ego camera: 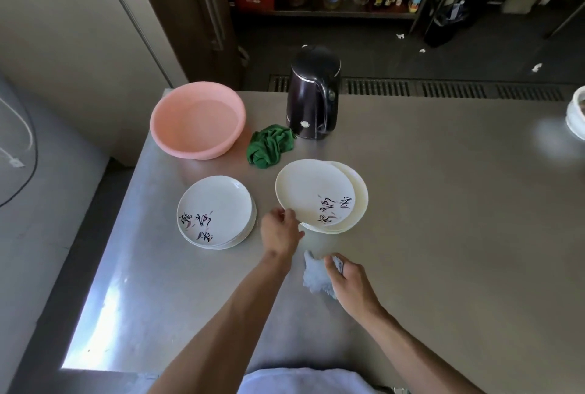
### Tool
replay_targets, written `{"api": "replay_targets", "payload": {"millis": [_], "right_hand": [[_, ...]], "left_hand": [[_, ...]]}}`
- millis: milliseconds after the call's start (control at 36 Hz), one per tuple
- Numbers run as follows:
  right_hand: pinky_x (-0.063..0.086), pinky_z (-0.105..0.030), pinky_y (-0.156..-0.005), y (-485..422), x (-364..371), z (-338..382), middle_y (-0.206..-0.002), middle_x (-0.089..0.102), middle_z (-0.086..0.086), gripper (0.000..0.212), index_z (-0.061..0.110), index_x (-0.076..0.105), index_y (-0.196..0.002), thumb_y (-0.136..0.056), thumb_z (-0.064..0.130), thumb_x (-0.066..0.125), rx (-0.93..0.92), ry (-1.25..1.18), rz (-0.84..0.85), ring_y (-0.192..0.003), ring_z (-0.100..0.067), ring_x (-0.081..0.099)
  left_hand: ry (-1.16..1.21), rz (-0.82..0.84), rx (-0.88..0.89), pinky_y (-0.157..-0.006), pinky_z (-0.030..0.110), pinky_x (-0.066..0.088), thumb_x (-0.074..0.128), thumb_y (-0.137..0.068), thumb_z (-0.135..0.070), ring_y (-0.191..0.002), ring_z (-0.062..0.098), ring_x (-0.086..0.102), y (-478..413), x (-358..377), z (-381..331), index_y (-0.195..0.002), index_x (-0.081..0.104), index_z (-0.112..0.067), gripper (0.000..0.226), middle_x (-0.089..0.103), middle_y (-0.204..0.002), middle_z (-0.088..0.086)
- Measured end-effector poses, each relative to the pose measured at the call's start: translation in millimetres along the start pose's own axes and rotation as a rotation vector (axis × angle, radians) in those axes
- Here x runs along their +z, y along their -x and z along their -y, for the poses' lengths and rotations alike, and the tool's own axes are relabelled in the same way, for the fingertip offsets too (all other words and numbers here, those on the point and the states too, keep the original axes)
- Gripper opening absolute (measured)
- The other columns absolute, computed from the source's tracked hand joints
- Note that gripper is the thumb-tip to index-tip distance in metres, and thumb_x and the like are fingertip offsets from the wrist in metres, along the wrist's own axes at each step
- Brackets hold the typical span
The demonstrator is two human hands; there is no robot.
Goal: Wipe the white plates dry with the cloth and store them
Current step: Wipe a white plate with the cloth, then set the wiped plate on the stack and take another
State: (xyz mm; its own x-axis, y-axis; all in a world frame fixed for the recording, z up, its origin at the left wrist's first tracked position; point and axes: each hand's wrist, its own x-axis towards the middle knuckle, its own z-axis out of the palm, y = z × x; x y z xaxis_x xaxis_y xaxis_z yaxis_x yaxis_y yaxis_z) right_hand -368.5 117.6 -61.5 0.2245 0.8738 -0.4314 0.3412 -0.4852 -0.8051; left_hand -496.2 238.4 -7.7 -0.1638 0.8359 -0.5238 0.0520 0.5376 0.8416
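- Steel table [443, 203]: carries two stacks of white plates, set apart from each other.
- Right stack [359, 200]: its top plate [313, 191] sits shifted leftward, face up, with the painted script toward the near-right rim. The plate is round, so it has no long axis.
- Left stack [215, 211]: face up, script toward the near rim; neither hand touches it.
- Left hand [280, 233]: thumb and fingers pinch the top plate's near-left rim. It is best lifted clear of the stack before wiping.
- Right hand [351, 279]: fingers curled round the cloth.
- Cloth [316, 276]: pale and crumpled, near the right stack; wipe from centre to rim.
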Motion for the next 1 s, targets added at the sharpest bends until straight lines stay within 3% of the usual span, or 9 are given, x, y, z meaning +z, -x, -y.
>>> {"api": "replay_targets", "payload": {"millis": [167,333,472,611,694,750,806,889,1000], "right_hand": [[0.042,-0.032,-0.056,-1.4,-4.9,-1.2,-0.064,0.058,-0.001,0.037,0.016,0.056,-0.077,-0.098,0.045,0.049,0.017,-0.073,-0.045,-0.058,-0.012,0.047],[0.047,-0.031,-0.059,1.7,-3.9,0.4,-0.069,0.065,0.005,0.032,0.017,0.063,-0.082,-0.1,0.04,0.049,0.013,-0.11,-0.033,-0.062,-0.011,0.057],[0.055,-0.03,-0.078,1.5,-1.2,1.0,-0.089,0.075,0.004,0.027,0.021,0.071,-0.098,-0.103,0.034,0.048,-0.009,-0.133,-0.021,-0.086,-0.013,0.07],[0.052,-0.023,-0.066,2.1,3.2,1.5,-0.082,0.073,0.007,0.028,0.017,0.073,-0.093,-0.103,0.03,0.05,0.093,-0.226,-0.041,-0.073,-0.008,0.066],[0.047,-0.015,-0.061,-1.8,11.1,0.4,-0.067,0.066,0.016,0.034,0.018,0.065,-0.074,-0.102,0.03,0.052,0.192,-0.292,-0.084,-0.064,-0.007,0.06],[0.044,-0.026,-0.063,-8.7,18.7,1.5,-0.068,0.059,0.006,0.04,0.002,0.06,-0.078,-0.102,0.034,0.052,0.272,-0.333,-0.096,-0.066,-0.014,0.054],[0.046,-0.032,-0.069,-18.3,27.6,5.2,-0.079,0.064,-0.004,0.039,-0.002,0.063,-0.089,-0.101,0.034,0.053,0.35,-0.41,-0.112,-0.074,-0.02,0.059],[0.056,-0.04,-0.08,-30.3,44.2,18.8,-0.093,0.076,-0.011,0.028,0.009,0.069,-0.097,-0.1,0.031,0.053,0.47,-0.63,-0.115,-0.086,-0.026,0.072],[0.048,-0.05,-0.099,-48.9,73.0,46.1,-0.115,0.069,-0.019,0.032,0.008,0.063,-0.113,-0.102,0.037,0.052,0.517,-0.812,-0.088,-0.11,-0.035,0.065]], "left_hand": [[-0.071,0.027,-0.026,-0.073,0.041,0.065,0.05,-0.097,-0.011,-0.09,0.027,0.074,2.2,8.1,2.3,-0.097,0.066,0.0,0.02,0.075,-0.094,0.016],[-0.201,0.18,-0.069,-0.056,0.031,0.06,0.047,-0.094,-0.011,-0.094,0.027,0.071,10.6,10.5,0.7,-0.116,0.064,-0.004,0.029,0.069,-0.096,0.011],[-0.105,0.347,-0.252,-0.06,0.032,0.062,0.046,-0.093,-0.001,-0.097,0.022,0.068,19.2,13.6,2.1,-0.124,0.059,0.002,0.034,0.063,-0.111,0.009],[-0.124,0.407,-0.253,-0.069,0.035,0.064,0.049,-0.092,0.0,-0.092,0.021,0.063,19.3,11.1,6.8,-0.123,0.059,-0.002,0.032,0.058,-0.105,0.011],[-0.173,0.371,-0.211,-0.07,0.034,0.063,0.051,-0.094,-0.003,-0.089,0.02,0.061,13.0,-1.3,9.6,-0.094,0.057,-0.021,0.019,0.057,-0.094,0.008],[-0.19,0.328,-0.153,-0.065,0.031,0.06,0.05,-0.094,-0.004,-0.087,0.02,0.058,6.2,-16.5,9.4,-0.086,0.05,-0.028,0.026,0.056,-0.09,0.008],[-0.191,0.287,-0.1,-0.067,0.035,0.06,0.049,-0.089,-0.008,-0.088,0.022,0.056,-2.3,-36.3,8.4,-0.098,0.051,-0.031,0.025,0.056,-0.093,0.01],[-0.284,0.17,-0.015,-0.089,0.048,0.06,0.047,-0.092,-0.021,-0.097,0.025,0.063,-21.6,-75.2,8.9,-0.121,0.059,-0.023,0.031,0.063,-0.112,0.007],[-0.407,-0.043,0.042,-0.1,0.035,0.048,0.052,-0.095,-0.016,-0.113,0.021,0.054,-54.3,-134.4,6.8,-0.149,0.05,-0.012,0.055,0.057,-0.137,0.008]]}}
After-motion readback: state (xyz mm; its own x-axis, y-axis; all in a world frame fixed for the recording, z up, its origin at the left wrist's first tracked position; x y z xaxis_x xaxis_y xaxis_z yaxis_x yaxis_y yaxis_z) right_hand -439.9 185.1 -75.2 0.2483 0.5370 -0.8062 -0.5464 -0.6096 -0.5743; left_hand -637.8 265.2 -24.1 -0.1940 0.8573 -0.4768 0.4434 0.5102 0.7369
